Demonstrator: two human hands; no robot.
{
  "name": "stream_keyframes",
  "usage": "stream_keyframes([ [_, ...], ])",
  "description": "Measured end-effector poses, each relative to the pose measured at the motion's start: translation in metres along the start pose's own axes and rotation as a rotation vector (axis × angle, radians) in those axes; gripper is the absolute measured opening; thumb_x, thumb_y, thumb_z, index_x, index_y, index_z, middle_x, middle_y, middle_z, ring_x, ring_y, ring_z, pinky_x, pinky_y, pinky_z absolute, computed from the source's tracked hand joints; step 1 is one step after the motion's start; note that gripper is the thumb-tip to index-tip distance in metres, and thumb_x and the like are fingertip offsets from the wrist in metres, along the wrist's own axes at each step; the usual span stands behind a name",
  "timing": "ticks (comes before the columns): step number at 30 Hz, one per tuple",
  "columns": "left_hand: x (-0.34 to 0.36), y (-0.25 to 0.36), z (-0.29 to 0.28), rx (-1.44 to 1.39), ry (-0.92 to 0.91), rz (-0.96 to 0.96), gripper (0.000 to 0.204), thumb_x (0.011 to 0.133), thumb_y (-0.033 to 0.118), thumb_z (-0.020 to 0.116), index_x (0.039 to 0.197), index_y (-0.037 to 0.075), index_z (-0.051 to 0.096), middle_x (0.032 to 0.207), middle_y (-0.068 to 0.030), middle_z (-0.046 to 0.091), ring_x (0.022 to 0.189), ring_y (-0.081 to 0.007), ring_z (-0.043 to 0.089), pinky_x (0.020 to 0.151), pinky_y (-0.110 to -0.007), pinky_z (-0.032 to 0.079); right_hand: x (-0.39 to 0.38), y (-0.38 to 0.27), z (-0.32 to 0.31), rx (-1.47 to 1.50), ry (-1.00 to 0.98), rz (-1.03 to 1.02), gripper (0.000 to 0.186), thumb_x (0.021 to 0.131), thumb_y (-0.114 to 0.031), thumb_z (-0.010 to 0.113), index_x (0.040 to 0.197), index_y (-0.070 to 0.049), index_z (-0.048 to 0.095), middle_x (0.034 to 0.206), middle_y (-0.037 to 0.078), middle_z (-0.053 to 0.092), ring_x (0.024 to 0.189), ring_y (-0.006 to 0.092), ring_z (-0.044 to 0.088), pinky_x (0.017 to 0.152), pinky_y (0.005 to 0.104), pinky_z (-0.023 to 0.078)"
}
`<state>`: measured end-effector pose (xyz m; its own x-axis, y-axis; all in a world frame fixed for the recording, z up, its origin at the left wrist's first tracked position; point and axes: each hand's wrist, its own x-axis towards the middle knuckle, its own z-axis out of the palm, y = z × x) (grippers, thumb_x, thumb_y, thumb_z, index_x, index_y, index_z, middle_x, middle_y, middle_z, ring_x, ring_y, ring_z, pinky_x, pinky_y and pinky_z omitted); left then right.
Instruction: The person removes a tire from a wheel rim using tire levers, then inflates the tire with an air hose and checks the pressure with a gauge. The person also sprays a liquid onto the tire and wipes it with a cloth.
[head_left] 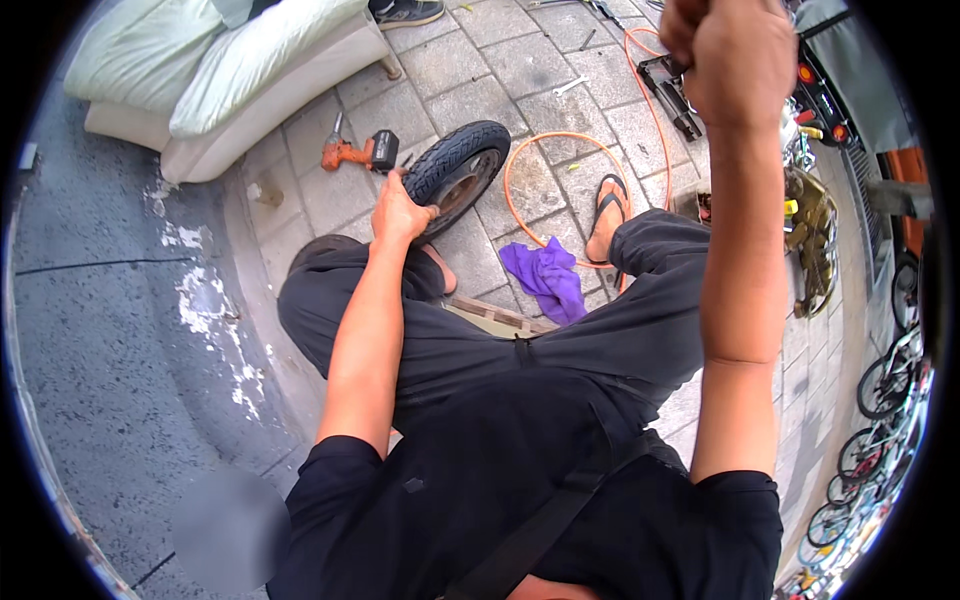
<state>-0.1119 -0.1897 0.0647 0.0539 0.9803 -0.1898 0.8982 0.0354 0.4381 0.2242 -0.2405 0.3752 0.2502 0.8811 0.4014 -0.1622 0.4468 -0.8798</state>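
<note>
Your left hand (403,212) has its fingers closed on the wheel (460,188) near your left foot (439,268), your raised right hand (738,70) is curled around something I cannot tell, and the tyre (436,166) looks already fitted, though what remains is unclear.

Outdoor spot, even daylight. Floor: grey stone pavers (530,65), staggered joints. Left: blue-grey surface (90,340), dark seam (100,266) across, white worn patches (208,308) near paver edge. Upper left: cream sofa (265,95), pale-green cover (150,75), short leg (392,68). Right rim: bicycles (868,455) in row, bent by lens.
</note>
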Motion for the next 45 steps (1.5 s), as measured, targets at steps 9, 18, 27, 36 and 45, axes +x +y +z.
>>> stream_keyframes([
  [9,0.014,-0.030,0.028,-0.035,0.063,0.091,0.066,0.071,0.021,0.089,0.126,0.002,0.057,0.127,-0.0238,0.066,0.125,-0.0435,0.062,0.105,-0.050,0.052,-0.201,0.246,0.003,-0.749,-0.062,0.928,0.057,0.105,-0.043,0.060,0.131,0.007,0.066,0.109,0.036,0.073,0.114,0.0486,0.070,0.105,0.0477,0.049],
  [18,0.006,-0.037,0.034,-0.039,0.118,0.060,0.055,0.071,0.017,0.086,0.116,0.002,0.058,0.122,-0.0241,0.067,0.115,-0.0471,0.063,0.100,-0.052,0.053,-0.003,0.067,-0.015,-0.188,0.334,-0.064,0.051,0.109,-0.037,0.049,0.065,-0.010,0.048,0.053,0.003,0.052,0.046,0.0140,0.044,0.050,0.0375,0.041],
  [27,0.015,-0.023,0.032,-0.050,0.065,0.106,0.065,0.067,0.014,0.090,0.122,0.002,0.057,0.124,-0.0235,0.067,0.121,-0.0463,0.061,0.105,-0.051,0.050,-0.195,0.308,-0.059,-0.193,0.211,1.278,0.037,0.104,-0.039,0.059,0.090,-0.004,0.057,0.068,0.010,0.060,0.056,0.0262,0.058,0.054,0.0447,0.049],
  [36,0.015,0.059,-0.028,0.236,-0.098,0.116,0.099,0.067,0.041,0.094,0.148,0.005,0.051,0.143,-0.0202,0.063,0.135,-0.0374,0.059,0.113,-0.047,0.049,-0.254,0.275,-0.076,-0.172,0.484,1.217,0.042,0.105,-0.039,0.063,0.076,-0.012,0.048,0.061,0.000,0.042,0.045,0.0131,0.036,0.040,0.0343,0.028],
  [45,0.054,0.102,-0.045,0.586,-0.307,0.276,0.083,0.070,0.045,0.092,0.135,0.002,0.065,0.127,-0.0194,0.074,0.119,-0.0342,0.072,0.103,-0.043,0.056,-0.257,0.259,-0.063,-0.687,0.246,1.179,0.049,0.101,-0.044,0.062,0.099,0.003,0.072,0.087,0.022,0.073,0.079,0.0335,0.072,0.073,0.0483,0.055],
])
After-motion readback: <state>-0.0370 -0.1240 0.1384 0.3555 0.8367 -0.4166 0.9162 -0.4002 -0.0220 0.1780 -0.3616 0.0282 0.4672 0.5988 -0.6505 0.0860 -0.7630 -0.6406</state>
